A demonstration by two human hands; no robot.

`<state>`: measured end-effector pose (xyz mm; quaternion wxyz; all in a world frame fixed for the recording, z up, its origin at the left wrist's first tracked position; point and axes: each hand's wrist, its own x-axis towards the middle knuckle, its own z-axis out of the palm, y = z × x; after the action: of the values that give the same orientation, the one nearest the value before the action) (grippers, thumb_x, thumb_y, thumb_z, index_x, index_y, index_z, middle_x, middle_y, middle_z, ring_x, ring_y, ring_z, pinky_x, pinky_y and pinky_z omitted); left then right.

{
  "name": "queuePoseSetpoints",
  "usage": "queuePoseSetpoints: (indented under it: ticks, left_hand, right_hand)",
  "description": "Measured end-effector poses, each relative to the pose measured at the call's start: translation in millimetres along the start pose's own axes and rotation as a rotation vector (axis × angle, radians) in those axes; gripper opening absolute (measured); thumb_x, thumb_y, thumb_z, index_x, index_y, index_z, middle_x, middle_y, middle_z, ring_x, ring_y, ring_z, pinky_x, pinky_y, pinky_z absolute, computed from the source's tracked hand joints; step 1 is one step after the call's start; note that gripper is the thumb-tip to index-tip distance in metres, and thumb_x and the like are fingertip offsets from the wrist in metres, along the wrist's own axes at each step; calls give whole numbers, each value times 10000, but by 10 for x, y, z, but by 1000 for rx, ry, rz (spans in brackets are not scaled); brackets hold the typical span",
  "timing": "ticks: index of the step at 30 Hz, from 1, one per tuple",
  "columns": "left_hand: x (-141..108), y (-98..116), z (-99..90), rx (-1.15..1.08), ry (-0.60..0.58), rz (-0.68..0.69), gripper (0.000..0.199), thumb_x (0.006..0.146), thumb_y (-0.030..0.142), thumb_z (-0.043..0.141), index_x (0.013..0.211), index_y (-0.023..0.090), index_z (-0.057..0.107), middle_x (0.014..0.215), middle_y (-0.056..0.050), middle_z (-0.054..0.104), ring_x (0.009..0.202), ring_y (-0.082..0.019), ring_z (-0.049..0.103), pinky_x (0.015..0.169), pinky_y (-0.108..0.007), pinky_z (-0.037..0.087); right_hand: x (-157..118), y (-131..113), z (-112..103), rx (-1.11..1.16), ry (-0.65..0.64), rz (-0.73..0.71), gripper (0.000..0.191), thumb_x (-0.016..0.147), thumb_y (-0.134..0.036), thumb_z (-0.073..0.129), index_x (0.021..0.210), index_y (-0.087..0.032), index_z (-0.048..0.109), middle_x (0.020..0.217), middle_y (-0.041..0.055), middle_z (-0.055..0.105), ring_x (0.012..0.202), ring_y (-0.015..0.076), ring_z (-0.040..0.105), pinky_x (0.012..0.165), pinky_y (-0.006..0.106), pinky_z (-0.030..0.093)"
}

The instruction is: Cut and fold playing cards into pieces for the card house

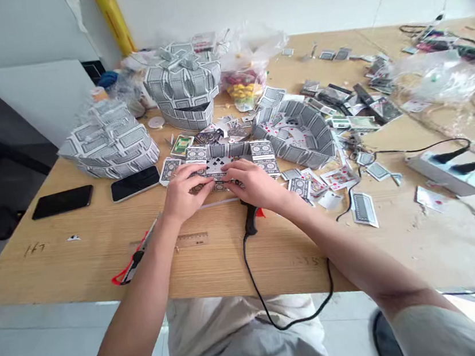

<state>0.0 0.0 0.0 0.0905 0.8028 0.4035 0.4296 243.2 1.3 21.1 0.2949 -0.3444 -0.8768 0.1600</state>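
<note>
A shallow box made of playing cards [262, 149] lies before me, grey-backed on its walls with club faces showing inside. My left hand [188, 191] grips the left part of its front wall, fingers on top and thumb in front. Close beside it, my right hand [250, 181] pinches the same front wall with thumb and fingers. Both hands hide much of that wall. Just below my right hand lies a black glue gun [251, 218] with an orange trigger, its cord hanging over the table edge.
Two lidded card baskets [182, 83] [108, 147] stand behind left, and an open card tray [319, 142] behind right. Two phones [62, 202] [135, 183], a red cutter [135, 259], a ruler [193, 239], loose cards [363, 210] and a power strip [445, 174] lie around.
</note>
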Motion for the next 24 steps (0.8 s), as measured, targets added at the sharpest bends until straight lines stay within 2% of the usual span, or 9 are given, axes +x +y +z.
queuePoseSetpoints:
  ticks: [2,5,8,11,14,18,24]
  left_hand:
    - [-20,-14,-32,16,124,-124,262,1045,403,645,1106,225,827,1306,-88,791,1262,-248,717,1172,-443,527]
    - [-51,-112,-4,-5,237,-313,434,1088,488,558,1366,202,727,1434,-135,728,1371,-260,664,1202,-445,510]
    - [-91,-258,121,-85,212,-454,609,1076,616,534,1502,190,629,1565,-180,639,1474,-298,594,1248,-475,467]
    - [-136,-329,256,-150,117,-499,704,1088,670,457,1603,196,528,1688,-183,520,1589,-302,476,1337,-495,344]
    - [-175,-323,336,-160,83,-511,775,1092,704,387,1674,194,426,1765,-178,403,1654,-287,373,1371,-483,276]
    - [-196,-314,371,-163,76,-516,860,1073,754,350,1705,171,363,1787,-190,351,1681,-284,315,1386,-468,234]
    - [-194,-295,389,-143,72,-527,827,1083,727,361,1712,192,340,1794,-186,338,1686,-281,305,1390,-485,223]
  right_hand:
    - [87,-6,-31,-3,14,85,136,1024,-249,665,1082,-171,761,1224,167,789,1137,318,737,1024,433,553]
    - [267,7,-84,58,-50,252,222,1024,-325,688,1150,-161,769,1132,146,820,1037,299,764,949,404,557]
    - [490,65,-117,257,-220,411,217,977,-315,737,1097,-150,812,1049,130,841,966,264,764,873,355,550]
    - [664,155,-91,368,-323,447,147,883,-281,805,930,-147,844,877,59,824,803,206,713,738,301,517]
    - [743,243,-26,417,-335,496,186,812,-297,843,883,-125,852,727,15,751,681,165,615,654,290,451]
    - [760,318,36,482,-326,552,268,725,-367,893,859,-137,854,714,1,716,690,156,583,668,293,443]
    - [763,333,50,514,-327,576,307,683,-391,882,846,-133,851,691,-14,679,681,144,546,653,286,411]
